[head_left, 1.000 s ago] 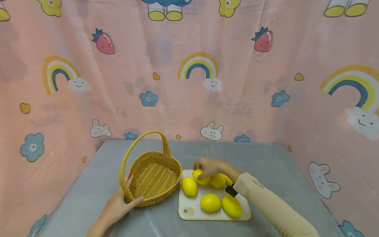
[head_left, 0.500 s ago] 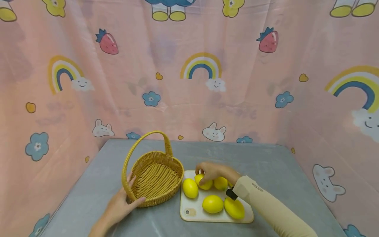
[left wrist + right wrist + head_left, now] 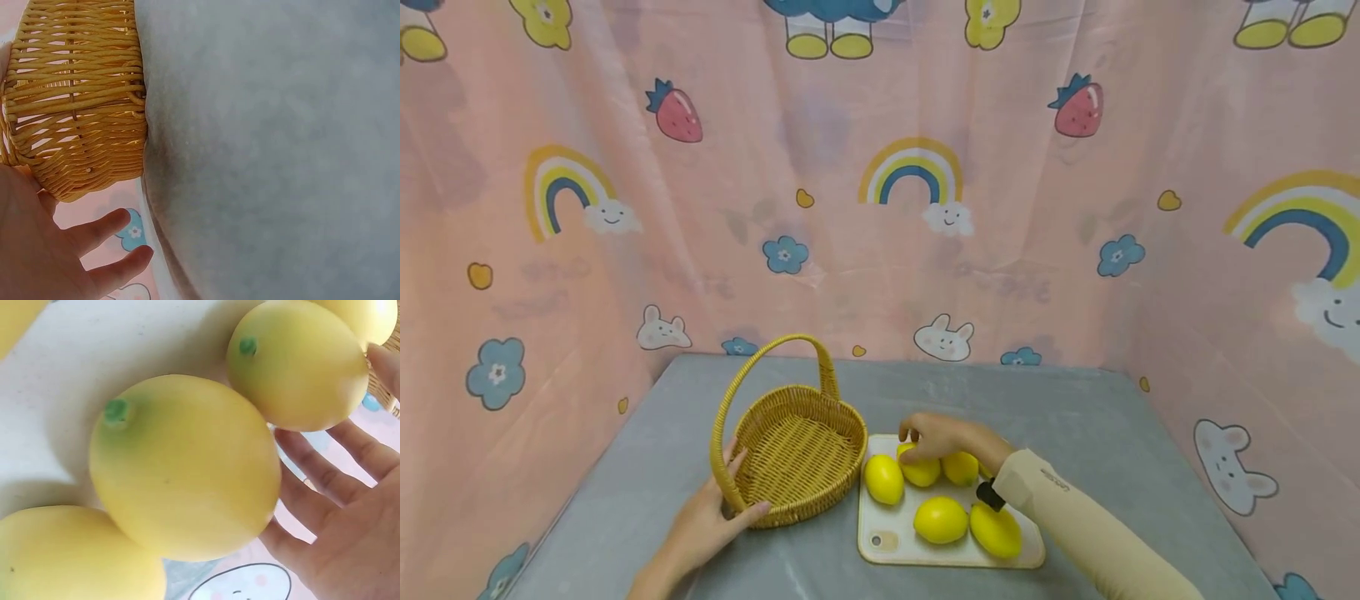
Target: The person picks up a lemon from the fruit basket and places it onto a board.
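Note:
A yellow wicker basket (image 3: 797, 454) with a tall hooped handle stands left of a white cutting board (image 3: 910, 554). My left hand (image 3: 703, 521) holds its near-left rim, thumb over the edge; in the left wrist view two fingers spread below the wicker wall (image 3: 81, 106). Several lemons lie on the board. My right hand (image 3: 936, 435) reaches over the back row, thumb and fingers about one lemon (image 3: 922, 473). In the right wrist view the fingers touch the far side of that lemon (image 3: 297, 369), beside a larger-looking lemon (image 3: 184, 475).
Another lemon (image 3: 883, 479) sits beside the basket. At the board's front lie a lemon (image 3: 942, 521) and a lemon (image 3: 996, 531). A grey cloth (image 3: 1037, 400) covers the table. Pink printed curtains (image 3: 827, 292) enclose the back and sides.
The right hand and its lemon have shifted slightly toward me on the board. The left hand keeps its place on the basket. The view has turned a little.

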The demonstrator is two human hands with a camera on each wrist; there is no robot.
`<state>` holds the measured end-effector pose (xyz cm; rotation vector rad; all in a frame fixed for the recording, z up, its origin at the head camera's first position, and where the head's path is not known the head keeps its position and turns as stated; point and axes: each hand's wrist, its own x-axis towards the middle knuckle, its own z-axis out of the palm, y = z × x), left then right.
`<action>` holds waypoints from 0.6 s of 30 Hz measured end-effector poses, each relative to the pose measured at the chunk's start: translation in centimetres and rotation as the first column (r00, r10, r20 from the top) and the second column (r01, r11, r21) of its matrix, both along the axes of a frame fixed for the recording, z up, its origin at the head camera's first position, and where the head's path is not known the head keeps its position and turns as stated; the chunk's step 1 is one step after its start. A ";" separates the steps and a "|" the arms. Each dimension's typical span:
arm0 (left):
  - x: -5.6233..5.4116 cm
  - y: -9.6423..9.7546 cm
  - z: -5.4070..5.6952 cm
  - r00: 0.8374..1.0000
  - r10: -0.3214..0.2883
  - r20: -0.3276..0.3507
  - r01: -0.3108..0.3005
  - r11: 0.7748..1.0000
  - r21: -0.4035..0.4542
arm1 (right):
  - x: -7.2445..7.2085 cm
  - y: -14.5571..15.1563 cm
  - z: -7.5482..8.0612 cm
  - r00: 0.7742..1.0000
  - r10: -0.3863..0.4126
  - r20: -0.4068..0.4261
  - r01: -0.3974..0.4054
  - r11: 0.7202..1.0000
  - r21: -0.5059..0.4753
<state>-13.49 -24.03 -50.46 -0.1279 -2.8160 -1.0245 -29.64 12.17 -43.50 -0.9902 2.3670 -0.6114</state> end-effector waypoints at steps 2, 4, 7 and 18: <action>0.0 0.1 -0.1 1.000 0.000 0.002 0.000 1.000 0.000 | 0.2 0.3 -0.2 1.000 -0.020 -0.002 0.020 0.999 -0.042; 0.0 0.2 -0.1 1.000 -0.002 0.002 0.002 1.000 0.004 | 0.4 0.7 -0.4 0.996 -0.053 -0.076 0.047 0.996 -0.080; 0.0 0.3 -0.1 1.000 -0.002 0.003 0.002 1.000 0.005 | 0.9 1.1 -0.6 0.946 -0.154 -0.284 0.105 0.978 -0.179; 0.0 0.3 0.0 1.000 -0.006 -0.025 0.007 1.000 0.024 | 4.1 3.5 0.0 0.616 -0.367 -0.697 0.346 0.921 -0.179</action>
